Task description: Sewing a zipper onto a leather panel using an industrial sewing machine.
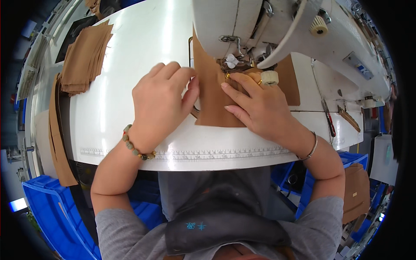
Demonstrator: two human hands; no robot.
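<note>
A brown fabric panel (208,104) lies flat under the needle area of a white sewing machine (303,47), one part showing beyond the machine arm. On this panel rests my right hand (264,104), fingers spread, the index fingertip close by the presser foot (229,69). It wears a yellow ring and a bracelet. Just off the panel's left edge is my left hand (160,95), raised, with fingers curled and thumb and index fingertips nearly together. Whatever may be between those fingertips is too small to make out.
Stacked brown fabric pieces (86,58) lie at the far left, above a long brown strip (58,134). Red-and-black-handled snips (330,121) and a small brown scrap (349,119) sit at right. Blue bins (56,212) stand below the white table (112,117) on both sides.
</note>
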